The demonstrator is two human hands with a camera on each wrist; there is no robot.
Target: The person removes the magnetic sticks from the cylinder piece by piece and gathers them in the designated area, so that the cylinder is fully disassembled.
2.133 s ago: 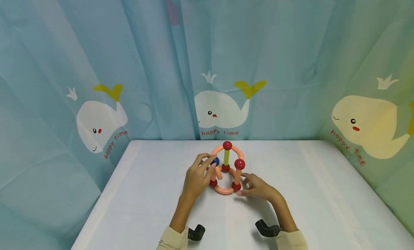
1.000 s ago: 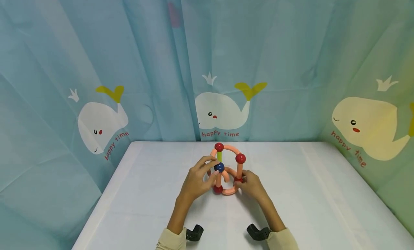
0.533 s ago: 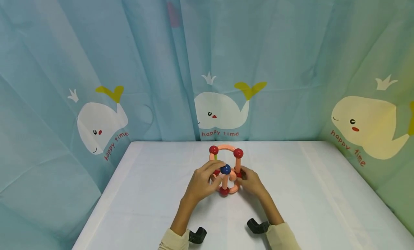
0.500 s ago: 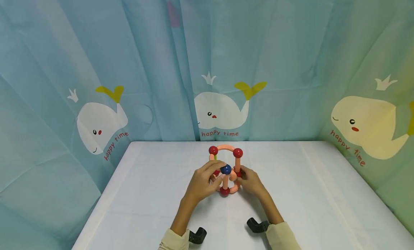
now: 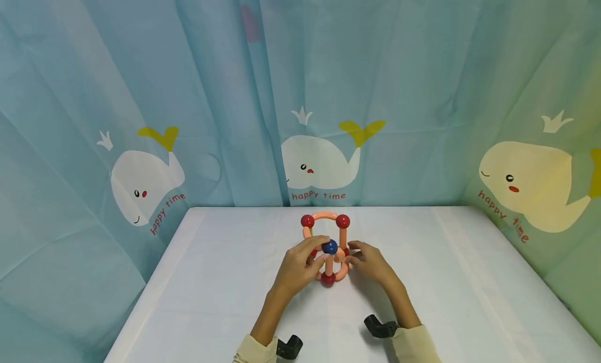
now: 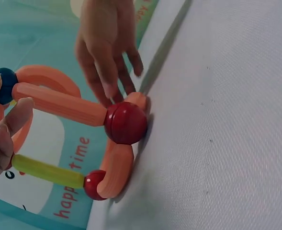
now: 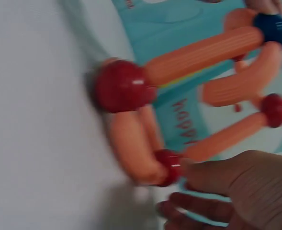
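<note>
A magnetic stick-and-ball frame of orange rods and red balls stands on the white table. My left hand pinches the blue ball at its front upper corner. Under that ball a straight orange rod runs down to a red ball. A curved orange rod hangs from the blue ball with one end free. My right hand is beside the lower right red ball, fingers loosely spread; whether the thumb touches it I cannot tell. A yellow-green rod shows at the back.
Blue curtains with printed whales rise behind and beside the table. Black wrist cameras sit at both sleeves. White table surface extends on both sides of the frame.
The frame has turned, bringing the blue ball from the left towards the front and right, with my left hand on it. My right hand took hold low on the right, then loosened and drew slightly away.
</note>
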